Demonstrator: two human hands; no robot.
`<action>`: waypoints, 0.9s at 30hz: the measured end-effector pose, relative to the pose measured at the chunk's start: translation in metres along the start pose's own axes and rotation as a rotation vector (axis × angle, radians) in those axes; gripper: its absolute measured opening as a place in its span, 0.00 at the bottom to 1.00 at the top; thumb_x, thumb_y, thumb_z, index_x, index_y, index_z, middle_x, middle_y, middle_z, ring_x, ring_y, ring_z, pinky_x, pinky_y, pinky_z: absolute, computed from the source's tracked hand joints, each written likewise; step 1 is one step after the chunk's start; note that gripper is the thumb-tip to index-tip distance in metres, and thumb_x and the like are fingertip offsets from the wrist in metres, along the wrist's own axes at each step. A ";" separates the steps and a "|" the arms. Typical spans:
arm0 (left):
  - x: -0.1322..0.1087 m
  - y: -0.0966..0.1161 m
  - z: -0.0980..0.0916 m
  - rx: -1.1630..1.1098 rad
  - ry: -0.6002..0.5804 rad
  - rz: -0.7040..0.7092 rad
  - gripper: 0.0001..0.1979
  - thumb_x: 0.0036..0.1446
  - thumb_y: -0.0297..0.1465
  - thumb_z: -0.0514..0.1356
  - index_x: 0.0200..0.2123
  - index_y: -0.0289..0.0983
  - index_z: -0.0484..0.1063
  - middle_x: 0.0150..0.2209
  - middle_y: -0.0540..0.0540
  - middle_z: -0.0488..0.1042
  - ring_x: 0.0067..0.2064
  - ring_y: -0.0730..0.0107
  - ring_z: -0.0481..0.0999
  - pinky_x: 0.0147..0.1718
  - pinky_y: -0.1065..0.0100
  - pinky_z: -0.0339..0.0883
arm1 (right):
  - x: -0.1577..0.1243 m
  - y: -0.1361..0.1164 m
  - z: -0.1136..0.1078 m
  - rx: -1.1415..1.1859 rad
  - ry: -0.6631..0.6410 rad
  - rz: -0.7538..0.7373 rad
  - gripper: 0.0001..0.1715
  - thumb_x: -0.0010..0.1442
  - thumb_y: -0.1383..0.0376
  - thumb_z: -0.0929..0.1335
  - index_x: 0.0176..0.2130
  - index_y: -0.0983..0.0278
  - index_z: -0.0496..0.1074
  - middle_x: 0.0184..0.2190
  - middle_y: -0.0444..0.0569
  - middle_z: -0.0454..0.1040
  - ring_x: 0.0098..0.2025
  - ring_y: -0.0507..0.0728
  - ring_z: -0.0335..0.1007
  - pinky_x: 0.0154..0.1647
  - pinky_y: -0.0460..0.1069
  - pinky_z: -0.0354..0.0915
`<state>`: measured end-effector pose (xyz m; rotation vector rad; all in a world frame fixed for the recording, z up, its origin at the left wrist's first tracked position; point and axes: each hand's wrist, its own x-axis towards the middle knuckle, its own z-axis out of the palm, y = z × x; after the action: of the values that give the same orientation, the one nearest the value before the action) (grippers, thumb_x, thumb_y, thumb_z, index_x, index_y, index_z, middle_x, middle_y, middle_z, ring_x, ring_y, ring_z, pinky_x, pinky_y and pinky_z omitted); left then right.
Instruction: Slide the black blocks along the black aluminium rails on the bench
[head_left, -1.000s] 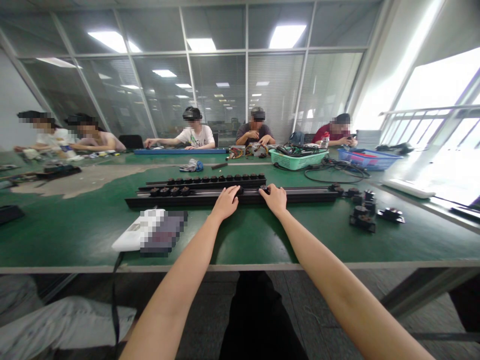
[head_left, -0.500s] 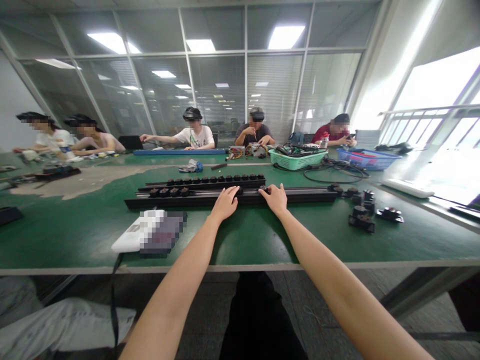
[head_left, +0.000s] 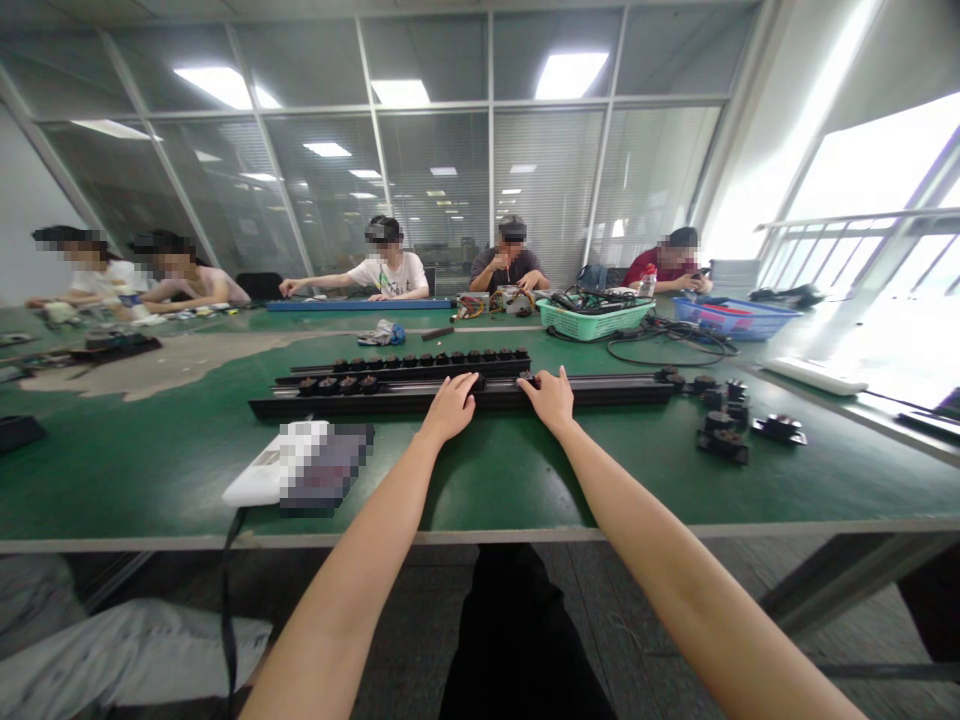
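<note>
A long black rail [head_left: 420, 396] lies across the green table [head_left: 172, 460] in front of me. Both arms reach out to it. My left hand [head_left: 450, 405] rests on the rail's middle, fingers curled over a small black round part that is mostly hidden. My right hand [head_left: 551, 397] sits just to the right, fingers closed on another small black part [head_left: 529, 379] on the rail. A second black rail [head_left: 420, 362] lined with several round black knobs lies just behind. Three more knobs [head_left: 337, 384] sit on the near rail's left end.
Loose black parts [head_left: 724, 420] lie at the rail's right end. A white device [head_left: 266, 470] with a cable sits near the left front edge. A green basket [head_left: 596, 315], a blue tray [head_left: 739, 318] and cables stand farther back. Several people sit along the far side.
</note>
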<state>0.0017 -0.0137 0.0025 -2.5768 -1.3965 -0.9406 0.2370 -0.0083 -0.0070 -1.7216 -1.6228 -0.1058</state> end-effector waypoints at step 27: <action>-0.001 0.001 -0.001 0.022 -0.012 -0.005 0.28 0.67 0.25 0.51 0.69 0.32 0.65 0.69 0.37 0.68 0.71 0.59 0.65 0.75 0.51 0.48 | 0.003 0.004 0.003 -0.068 0.054 -0.022 0.20 0.70 0.51 0.66 0.36 0.61 0.76 0.30 0.52 0.81 0.41 0.63 0.80 0.73 0.59 0.49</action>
<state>0.0017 -0.0157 0.0033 -2.5684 -1.4091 -0.9063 0.2394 -0.0042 -0.0093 -1.7376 -1.6151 -0.2181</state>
